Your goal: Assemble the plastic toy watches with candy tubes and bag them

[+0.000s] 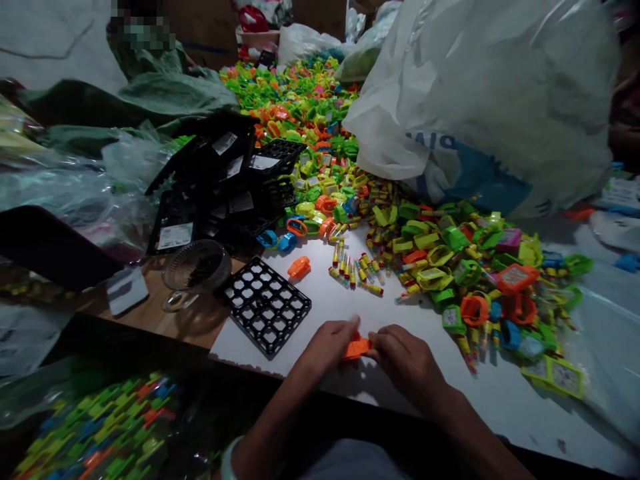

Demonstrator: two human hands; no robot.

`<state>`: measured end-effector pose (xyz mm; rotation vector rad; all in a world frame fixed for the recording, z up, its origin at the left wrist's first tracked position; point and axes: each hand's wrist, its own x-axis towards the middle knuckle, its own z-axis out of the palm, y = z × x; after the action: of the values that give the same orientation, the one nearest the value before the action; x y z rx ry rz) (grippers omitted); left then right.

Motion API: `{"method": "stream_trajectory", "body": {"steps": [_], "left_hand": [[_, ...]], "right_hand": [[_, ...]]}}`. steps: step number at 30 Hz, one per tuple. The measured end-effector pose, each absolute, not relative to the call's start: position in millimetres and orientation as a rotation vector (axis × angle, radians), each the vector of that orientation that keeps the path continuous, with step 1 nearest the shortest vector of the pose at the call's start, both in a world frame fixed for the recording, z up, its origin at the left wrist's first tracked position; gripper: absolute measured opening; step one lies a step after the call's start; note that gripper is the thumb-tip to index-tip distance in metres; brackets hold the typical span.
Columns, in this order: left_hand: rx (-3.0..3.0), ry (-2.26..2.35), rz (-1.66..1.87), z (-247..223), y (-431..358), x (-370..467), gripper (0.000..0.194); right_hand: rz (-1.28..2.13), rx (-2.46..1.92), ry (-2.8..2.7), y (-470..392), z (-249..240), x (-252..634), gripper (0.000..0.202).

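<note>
Left hand (pixel 334 340) is gripping one end of an orange plastic piece (pixel 357 348) low over the white work surface (pixel 400 393), near its front edge; its thumb and fingers are closing on the piece. Right hand (pixel 407 357) is pinching the opposite end between thumb and forefinger, the other fingers curling inward. Black grid tray (pixel 268 304) is lying forward and left of the hands, its cells showing the surface beneath. A second orange piece (pixel 299 267) is resting just beyond the tray's far right side. Small capped tubes (pixel 353 268) are lying loosely grouped forward of the hands. To the right, a mixed pile (pixel 450 260) of green, yellow, orange and blue plastic pieces is spreading over the surface, a large white bag (pixel 490 100) standing behind it. Clear glass dish (pixel 197 267) is sitting left of the tray, holding dark contents.
</note>
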<state>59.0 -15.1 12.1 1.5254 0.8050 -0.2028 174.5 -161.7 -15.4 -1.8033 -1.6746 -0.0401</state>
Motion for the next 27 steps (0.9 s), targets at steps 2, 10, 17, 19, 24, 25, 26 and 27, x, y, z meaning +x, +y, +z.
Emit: {"method": "stream_trajectory", "body": {"steps": [2, 10, 17, 19, 24, 25, 26, 27], "left_hand": [[1.675, 0.848, -0.042, 19.6, 2.7, 63.7, 0.063], [2.371, 1.201, 0.495, 7.9, 87.7, 73.2, 0.013], [2.262, 0.527, 0.338, 5.8, 21.4, 51.7, 0.013], [2.114, 0.479, 0.37, 6.2, 6.7, 46.1, 0.013], [1.602, 0.635, 0.407, 3.1, -2.2, 46.3, 0.03], [1.591, 0.656, 0.375, 2.5, -1.8, 48.0, 0.029], [1.62, 0.681, 0.344, 1.8, -1.3, 49.6, 0.026], [1.658, 0.715, 0.32, 1.1, -0.8, 50.9, 0.025]], "right_hand": [[-0.099, -1.889, -1.574, -172.0, -3.6, 198.1, 0.015], [-0.468, -2.092, -1.019, -176.0, 27.8, 253.2, 0.03], [0.66, -1.644, -0.904, -108.2, -12.8, 173.1, 0.035], [0.8, -1.552, -0.796, -102.5, -10.9, 165.4, 0.032], [0.913, -1.507, -0.745, -109.5, -5.7, 164.8, 0.034], [0.927, -1.505, -0.765, -112.1, -7.5, 164.9, 0.033], [0.923, -1.519, -0.783, -114.8, -10.2, 165.2, 0.034], [0.893, -1.556, -0.794, -117.7, -13.4, 165.7, 0.034]]}}
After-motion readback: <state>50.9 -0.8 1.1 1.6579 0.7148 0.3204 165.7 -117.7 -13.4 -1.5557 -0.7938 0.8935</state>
